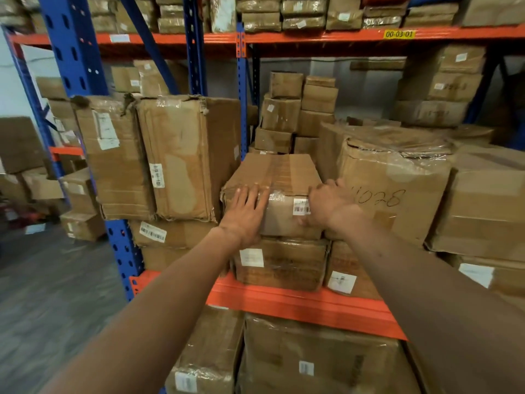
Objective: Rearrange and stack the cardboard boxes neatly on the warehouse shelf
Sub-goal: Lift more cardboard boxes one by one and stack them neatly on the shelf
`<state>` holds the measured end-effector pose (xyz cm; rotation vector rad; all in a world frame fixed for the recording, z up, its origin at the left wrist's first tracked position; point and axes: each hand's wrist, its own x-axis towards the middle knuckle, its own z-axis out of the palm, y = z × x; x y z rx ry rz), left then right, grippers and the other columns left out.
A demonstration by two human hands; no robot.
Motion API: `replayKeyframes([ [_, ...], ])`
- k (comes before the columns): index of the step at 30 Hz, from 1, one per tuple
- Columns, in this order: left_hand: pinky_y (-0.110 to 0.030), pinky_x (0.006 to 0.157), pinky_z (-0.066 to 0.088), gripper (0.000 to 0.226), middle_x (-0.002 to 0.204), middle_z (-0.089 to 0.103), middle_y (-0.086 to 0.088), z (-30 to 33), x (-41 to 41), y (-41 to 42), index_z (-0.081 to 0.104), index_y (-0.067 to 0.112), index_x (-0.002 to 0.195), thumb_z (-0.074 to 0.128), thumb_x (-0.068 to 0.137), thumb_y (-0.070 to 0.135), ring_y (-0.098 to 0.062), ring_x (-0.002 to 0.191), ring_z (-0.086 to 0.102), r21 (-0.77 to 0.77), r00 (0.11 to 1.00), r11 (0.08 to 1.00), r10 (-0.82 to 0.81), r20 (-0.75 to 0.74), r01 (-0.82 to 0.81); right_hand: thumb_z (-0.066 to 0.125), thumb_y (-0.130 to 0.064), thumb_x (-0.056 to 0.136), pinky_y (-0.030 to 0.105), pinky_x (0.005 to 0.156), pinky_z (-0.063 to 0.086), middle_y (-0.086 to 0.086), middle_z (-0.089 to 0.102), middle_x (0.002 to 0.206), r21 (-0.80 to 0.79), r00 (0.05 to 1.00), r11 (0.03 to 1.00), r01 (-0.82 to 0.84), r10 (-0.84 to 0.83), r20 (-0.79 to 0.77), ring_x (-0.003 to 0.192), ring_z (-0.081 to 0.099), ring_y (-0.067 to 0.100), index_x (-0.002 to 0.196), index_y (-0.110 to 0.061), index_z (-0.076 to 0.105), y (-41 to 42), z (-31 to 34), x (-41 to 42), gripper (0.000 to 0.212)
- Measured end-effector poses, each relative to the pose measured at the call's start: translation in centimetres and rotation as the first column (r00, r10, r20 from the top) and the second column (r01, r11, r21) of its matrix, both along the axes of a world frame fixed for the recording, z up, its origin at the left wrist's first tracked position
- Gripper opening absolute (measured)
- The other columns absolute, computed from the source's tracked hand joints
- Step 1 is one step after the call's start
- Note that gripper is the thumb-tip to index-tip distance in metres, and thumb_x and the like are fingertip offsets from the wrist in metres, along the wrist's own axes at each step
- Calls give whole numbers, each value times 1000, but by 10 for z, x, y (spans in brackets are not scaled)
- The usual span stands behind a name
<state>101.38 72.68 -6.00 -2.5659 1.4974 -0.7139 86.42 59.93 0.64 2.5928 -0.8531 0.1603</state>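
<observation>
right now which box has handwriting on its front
The big plastic-wrapped box just right of the right hand; black marker digits are scrawled on its front, while nearby boxes carry only printed labels.

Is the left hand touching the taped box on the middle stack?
Touching. The head view shows the left hand lying flat with fingers spread on the taped box.

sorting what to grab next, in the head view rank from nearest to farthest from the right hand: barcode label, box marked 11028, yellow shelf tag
1. barcode label: touching the right hand, on its left.
2. box marked 11028: just right of the hand.
3. yellow shelf tag: far above, on the upper orange beam.
</observation>
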Motion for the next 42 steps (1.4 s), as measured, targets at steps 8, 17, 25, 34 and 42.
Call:
replayKeyframes([
  [8, -54, 121, 23, 90, 153, 32, -33, 29, -21, 78, 25, -5, 153, 65, 86, 39, -47, 143, 29, -627, 980, 762, -44, 195, 159, 66, -58, 89, 45, 110, 40, 15, 44, 150, 393, 981, 907, -148, 82, 178, 136, 43, 33, 152, -16, 40, 20, 34, -11, 80],
  [17, -50, 117, 16, 133, 152, 21, -31, 52, 4, 108, 3, -5, 156, 85, 70, 55, -47, 141, 20, -747, 830, 483, -71, -553, -456, 61, -53, 93, 53, 116, 31, 14, 17, 164, 148, 890, 899, -412, 362, 276, 148, 23, 36, 160, -26, 17, 105, 113, 37, 85],
  [25, -50, 114, 29, 148, 154, 11, -27, 52, 25, 95, -10, -2, 156, 88, 63, 59, -44, 139, 21, -700, 772, 487, -79, -631, -522, 69, -47, 89, 46, 118, 24, 7, 13, 167, -42, 838, 861, -507, 504, 209, 151, 17, 29, 160, -25, 17, 153, 143, 107, 90],
  [34, -56, 120, 21, 145, 157, 19, -35, 44, 35, 74, 1, -11, 154, 90, 59, 53, -48, 144, 25, -720, 949, 658, -28, -314, -219, 97, -34, 58, 66, 113, 28, 5, -32, 163, -180, 940, 924, -337, 320, -118, 152, 6, 39, 153, -48, -22, 145, 165, 124, 152],
  [42, -74, 114, 8, 149, 164, 17, -20, 33, 92, 90, 3, 7, 158, 86, 52, 69, -37, 152, 12, -557, 986, 818, -165, 10, 143, 79, -39, 82, 61, 113, 29, 6, 26, 163, -45, 981, 992, -118, 110, -158, 146, 28, 36, 159, -34, 22, 79, 119, 89, 96],
])
